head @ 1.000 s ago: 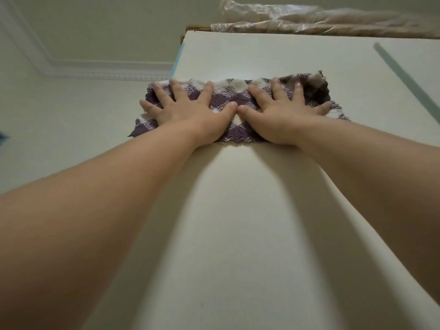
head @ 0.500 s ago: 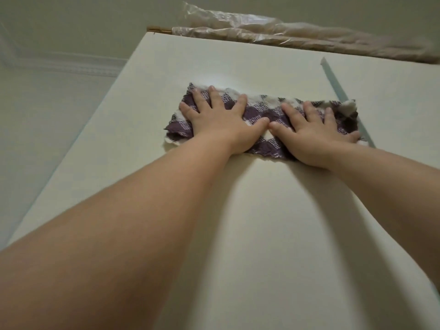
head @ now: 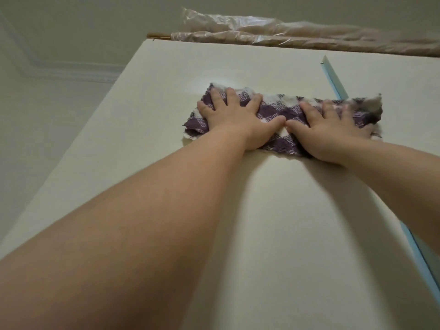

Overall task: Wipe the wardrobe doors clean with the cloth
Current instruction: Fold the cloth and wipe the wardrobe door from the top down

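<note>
Both palms press the purple checked cloth [head: 283,113] flat high on the cream wardrobe door [head: 262,222], left hand [head: 234,120] and right hand [head: 331,132] thumb to thumb, fingers [head: 232,96] straight and spread, gripping nothing.

You have nothing to read in this view: no text, label, brand, number or sign shows legibly on any surface in the frame.
</note>
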{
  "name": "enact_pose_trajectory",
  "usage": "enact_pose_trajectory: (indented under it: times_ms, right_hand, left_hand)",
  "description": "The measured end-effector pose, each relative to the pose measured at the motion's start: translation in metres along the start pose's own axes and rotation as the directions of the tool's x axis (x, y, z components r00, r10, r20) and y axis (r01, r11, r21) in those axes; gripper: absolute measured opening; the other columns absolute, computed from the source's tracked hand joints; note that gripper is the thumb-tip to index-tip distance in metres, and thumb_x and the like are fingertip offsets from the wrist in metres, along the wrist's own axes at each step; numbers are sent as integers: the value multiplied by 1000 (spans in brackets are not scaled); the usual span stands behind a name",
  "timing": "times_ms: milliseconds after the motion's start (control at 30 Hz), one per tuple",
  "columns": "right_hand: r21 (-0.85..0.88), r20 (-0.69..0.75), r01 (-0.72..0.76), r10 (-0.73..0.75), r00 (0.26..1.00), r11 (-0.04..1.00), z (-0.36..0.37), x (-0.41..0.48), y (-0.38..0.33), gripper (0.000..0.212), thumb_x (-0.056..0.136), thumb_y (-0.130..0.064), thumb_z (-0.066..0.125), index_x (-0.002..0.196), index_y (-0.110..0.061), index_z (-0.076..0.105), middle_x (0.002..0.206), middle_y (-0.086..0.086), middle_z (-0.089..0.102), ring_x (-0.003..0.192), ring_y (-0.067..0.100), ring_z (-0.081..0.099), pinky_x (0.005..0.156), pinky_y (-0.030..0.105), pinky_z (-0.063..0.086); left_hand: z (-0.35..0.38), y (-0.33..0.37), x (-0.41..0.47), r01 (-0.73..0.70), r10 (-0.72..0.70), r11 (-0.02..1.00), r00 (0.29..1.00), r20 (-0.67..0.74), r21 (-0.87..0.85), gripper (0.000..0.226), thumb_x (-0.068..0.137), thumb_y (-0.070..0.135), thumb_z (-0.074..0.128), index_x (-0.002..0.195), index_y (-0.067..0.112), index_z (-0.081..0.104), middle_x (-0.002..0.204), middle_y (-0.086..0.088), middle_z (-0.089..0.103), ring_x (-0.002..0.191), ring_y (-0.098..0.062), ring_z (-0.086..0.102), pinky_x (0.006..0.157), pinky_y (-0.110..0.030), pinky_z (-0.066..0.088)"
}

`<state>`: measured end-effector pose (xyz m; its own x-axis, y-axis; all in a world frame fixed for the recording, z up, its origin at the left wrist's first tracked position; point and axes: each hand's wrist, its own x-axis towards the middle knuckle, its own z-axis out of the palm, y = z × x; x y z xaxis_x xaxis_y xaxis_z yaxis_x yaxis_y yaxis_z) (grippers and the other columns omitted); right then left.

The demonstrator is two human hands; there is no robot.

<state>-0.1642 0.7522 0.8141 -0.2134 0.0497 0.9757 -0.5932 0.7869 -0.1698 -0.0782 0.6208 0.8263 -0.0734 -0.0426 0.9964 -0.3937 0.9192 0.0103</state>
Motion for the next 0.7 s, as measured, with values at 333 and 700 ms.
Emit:
enact_pose_trajectory:
  times_ms: [333, 700]
  right_hand:
    - [53, 5, 185, -186, 983, 981, 11, -12, -105, 67, 83, -74, 14, 143, -47, 0, 157, -1, -8, 141, 29, -18, 99, 71, -9]
    - [57, -6, 319, -320, 948, 946, 18, -22, -172, 68, 84, -73, 13, 144, -45, 0, 157, 0, -10, 141, 29, -19, 99, 71, -11]
  left_hand:
    - [-21, -112, 4, 156, -156, 986, 988, -14, 61, 79, 66, 87, 19, 137, 53, 9, 155, -10, 0, 141, -34, -8, 108, -60, -2]
    - [-30, -181, -17, 239, -237, 970, 970, -58, 46, 77, 71, 83, 18, 139, 49, 9, 156, -3, 1, 142, -28, -6, 110, -56, 3]
